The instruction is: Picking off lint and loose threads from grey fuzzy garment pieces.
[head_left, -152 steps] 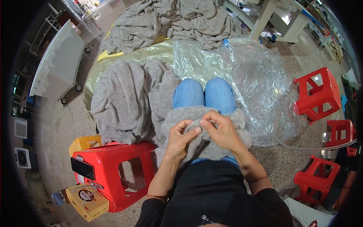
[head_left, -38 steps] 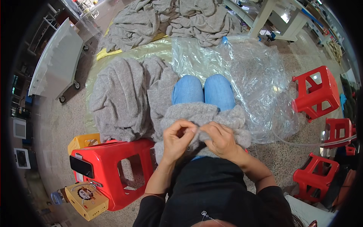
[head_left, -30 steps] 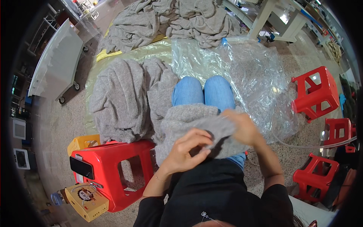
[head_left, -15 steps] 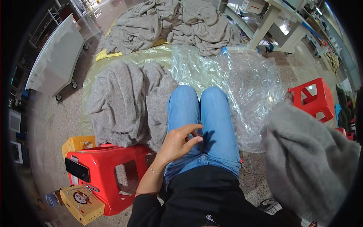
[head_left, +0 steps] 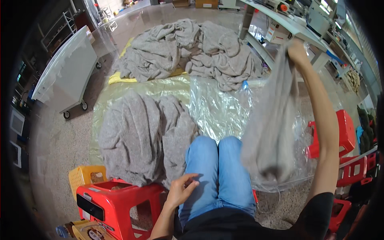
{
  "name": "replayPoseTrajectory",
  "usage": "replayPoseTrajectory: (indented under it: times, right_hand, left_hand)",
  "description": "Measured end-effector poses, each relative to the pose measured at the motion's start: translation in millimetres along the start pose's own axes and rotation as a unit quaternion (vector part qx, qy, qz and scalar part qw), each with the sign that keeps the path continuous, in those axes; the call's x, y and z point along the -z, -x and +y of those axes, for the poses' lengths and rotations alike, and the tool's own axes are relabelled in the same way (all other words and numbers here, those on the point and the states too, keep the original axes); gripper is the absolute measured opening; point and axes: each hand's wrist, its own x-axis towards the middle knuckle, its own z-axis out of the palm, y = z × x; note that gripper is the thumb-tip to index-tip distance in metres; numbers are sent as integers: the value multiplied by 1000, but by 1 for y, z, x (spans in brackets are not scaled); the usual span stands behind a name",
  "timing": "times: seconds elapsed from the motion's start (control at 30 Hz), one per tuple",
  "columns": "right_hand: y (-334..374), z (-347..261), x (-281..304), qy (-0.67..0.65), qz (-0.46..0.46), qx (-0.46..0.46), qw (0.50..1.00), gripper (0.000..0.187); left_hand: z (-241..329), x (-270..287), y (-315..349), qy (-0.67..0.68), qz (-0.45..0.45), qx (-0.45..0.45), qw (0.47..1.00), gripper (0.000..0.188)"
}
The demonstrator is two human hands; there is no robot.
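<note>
My right arm reaches forward and up, and my right hand (head_left: 297, 54) grips the top of a grey knit garment (head_left: 272, 124). The garment hangs stretched downward and is blurred by motion, its lower end beside my right thigh. Over my left thigh hovers my left hand (head_left: 182, 190), fingers loosely bent, thumb apart from them, holding nothing. Nearest to that hand lies a heap of grey knit garments (head_left: 134, 138), partly resting against the red stool at my left. Farther off, a larger pile of similar grey knitwear (head_left: 160, 52) covers the far end of the floor sheets.
Clear plastic sheeting (head_left: 218, 108) covers the floor before me. A red stool (head_left: 120, 204) with a phone (head_left: 90, 207) on its side stands left, near a yellow basket (head_left: 86, 178). Farther left is a wheeled white cart (head_left: 66, 74). At right are another red stool (head_left: 346, 132) and a worktable (head_left: 276, 18).
My right hand has swung the garment from low at the right up and forward. My left hand has lowered slightly toward my lap. The view has tilted up, showing more of the far floor.
</note>
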Motion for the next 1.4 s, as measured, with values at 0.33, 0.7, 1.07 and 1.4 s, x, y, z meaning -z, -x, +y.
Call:
replayPoseTrajectory:
  times: [0.33, 0.7, 1.07, 1.4]
  right_hand:
    - [-167, -73, -84, -266, 49, 183, 945, 71]
    - [261, -124, -193, -396, -387, 16, 833, 63]
    - [392, -109, -144, -397, -202, -35, 895, 45]
    - [413, -100, -141, -442, -191, -64, 874, 49]
  left_hand:
    - [-18, -1, -13, 113, 103, 76, 985, 24]
    - [-118, 2, -71, -207, 229, 18, 951, 40]
    - [-271, -9, -82, -174, 198, 265, 928, 16]
    - [-289, -10, -104, -22, 299, 402, 865, 91]
